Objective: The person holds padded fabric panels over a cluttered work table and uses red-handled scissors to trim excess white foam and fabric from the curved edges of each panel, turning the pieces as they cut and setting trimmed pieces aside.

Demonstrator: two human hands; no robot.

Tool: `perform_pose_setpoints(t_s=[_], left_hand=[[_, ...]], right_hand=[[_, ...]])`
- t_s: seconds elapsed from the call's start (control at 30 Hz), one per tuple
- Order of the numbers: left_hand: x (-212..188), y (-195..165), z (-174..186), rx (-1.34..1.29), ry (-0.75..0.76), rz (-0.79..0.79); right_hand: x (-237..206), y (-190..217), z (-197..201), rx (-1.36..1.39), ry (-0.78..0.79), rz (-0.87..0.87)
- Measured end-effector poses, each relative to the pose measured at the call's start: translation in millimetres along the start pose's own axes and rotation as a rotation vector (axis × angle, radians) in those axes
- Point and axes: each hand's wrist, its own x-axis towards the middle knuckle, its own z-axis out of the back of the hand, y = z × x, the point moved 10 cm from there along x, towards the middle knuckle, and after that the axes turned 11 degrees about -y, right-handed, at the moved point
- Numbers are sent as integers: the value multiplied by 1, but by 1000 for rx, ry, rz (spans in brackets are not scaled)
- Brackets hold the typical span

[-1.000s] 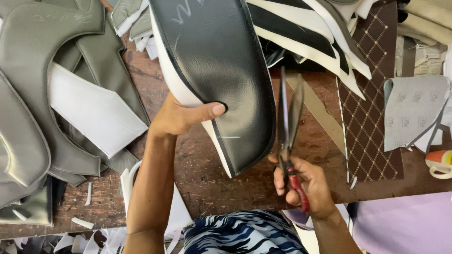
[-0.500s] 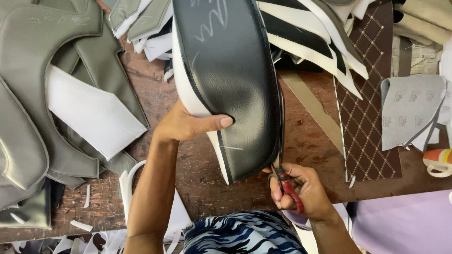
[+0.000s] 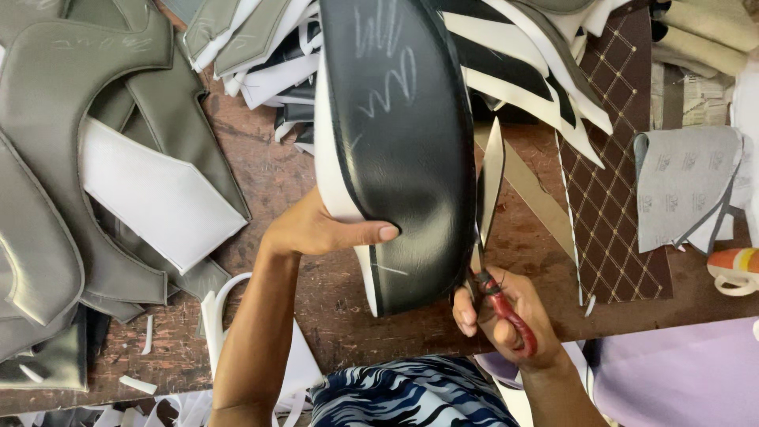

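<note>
A long black leather-like panel (image 3: 403, 150) backed with white foam is held up over a brown wooden table (image 3: 300, 182). Chalk scribbles mark its upper part. My left hand (image 3: 316, 229) grips the panel's left edge, thumb lying across the black face. My right hand (image 3: 506, 316) is closed on red-handled scissors (image 3: 489, 229). Their blades stand apart along the panel's right edge, pointing away from me.
Grey and white cut pieces (image 3: 95, 174) pile up at the left. Black-and-white pieces (image 3: 538, 71) lie behind the panel. A brown quilted strip (image 3: 613, 182) and a grey sheet (image 3: 680, 190) lie at the right. White foam scraps (image 3: 213, 316) litter the near edge.
The scissors' blades were closed down half a second ago and now stand apart, further up the panel's right edge. The panel has shifted slightly in my left hand.
</note>
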Motion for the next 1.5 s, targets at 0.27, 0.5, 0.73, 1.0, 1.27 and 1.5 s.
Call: perform_pose_setpoints(t_s=[0.27, 0.5, 0.73, 1.0, 1.27, 1.5], left_hand=[[-4, -17, -10, -98, 133, -85], [3, -19, 16, -143, -148, -169], [1, -10, 2, -106, -110, -124], [1, -7, -1, -122, -76, -112], [-4, 11, -1, -86, 30, -44], [-11, 29, 4, -109, 88, -1]], right_hand=[[1, -10, 10, 2, -12, -12], [-2, -16, 3, -11, -13, -19], [-4, -12, 4, 0, -79, 10], [0, -16, 7, 54, -33, -3], [1, 9, 0, 26, -44, 96], [3, -7, 18, -18, -113, -21]])
